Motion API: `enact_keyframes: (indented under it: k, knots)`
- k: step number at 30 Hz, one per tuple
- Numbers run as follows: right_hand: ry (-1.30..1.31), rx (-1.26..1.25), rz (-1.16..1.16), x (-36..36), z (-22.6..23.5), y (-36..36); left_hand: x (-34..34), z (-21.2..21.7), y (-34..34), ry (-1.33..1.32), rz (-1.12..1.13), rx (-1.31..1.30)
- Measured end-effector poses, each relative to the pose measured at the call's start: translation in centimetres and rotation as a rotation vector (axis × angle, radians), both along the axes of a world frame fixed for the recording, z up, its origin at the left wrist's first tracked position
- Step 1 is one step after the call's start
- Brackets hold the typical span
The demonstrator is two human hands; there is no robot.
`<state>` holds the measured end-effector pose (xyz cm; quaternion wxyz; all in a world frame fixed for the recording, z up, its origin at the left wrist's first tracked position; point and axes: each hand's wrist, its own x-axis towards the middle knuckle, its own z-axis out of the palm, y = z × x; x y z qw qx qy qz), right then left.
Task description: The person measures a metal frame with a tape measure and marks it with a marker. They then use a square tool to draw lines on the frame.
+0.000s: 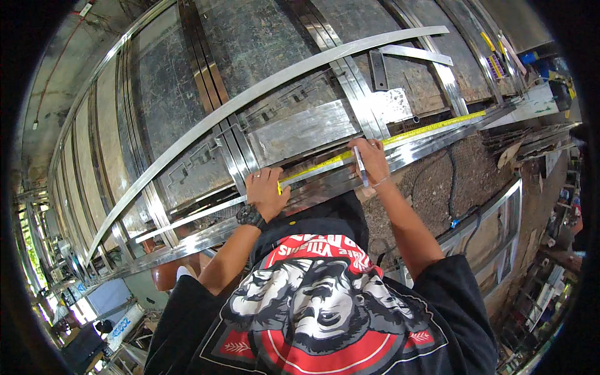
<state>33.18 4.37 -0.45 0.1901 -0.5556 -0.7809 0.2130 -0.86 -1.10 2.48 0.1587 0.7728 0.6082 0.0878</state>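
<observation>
A yellow tape measure (437, 123) lies stretched along a shiny metal bar (400, 152) at the near edge of the workbench. My left hand (267, 192), a dark watch on its wrist, is closed at the tape's left end and presses it against the metal. Whether it grips the tape's case or only its blade is hidden by the fingers. Further right, my right hand (373, 164) pinches a white marker pen (360, 166), held upright beside the tape. That hand's fingertips rest at the tape's far edge.
A long flat metal strip (275, 78) lies diagonally over several metal tubes (206, 69) on the bench. A thin metal sheet (306, 130) and a dark steel piece (379, 70) lie behind my hands. At right, a metal frame (494, 231) and a black cable (453, 187) are on the ground.
</observation>
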Motion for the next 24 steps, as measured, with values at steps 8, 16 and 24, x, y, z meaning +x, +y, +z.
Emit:
enact_keyframes:
  k: [8, 16, 24]
  knots:
    - [0.032, 0.015, 0.026, 0.0, -1.1, -0.1, -2.6, -0.3, -1.4, -0.082, 0.166, -0.017]
    - [0.015, 0.002, 0.031, -0.3, 0.2, 0.2, -12.6, -0.1, -1.0, -0.177, 0.115, -0.259]
    - [-0.018, 0.040, 0.022, -0.3, -0.3, 0.0, -12.5, 0.0, -0.8, -0.226, 0.192, -0.515]
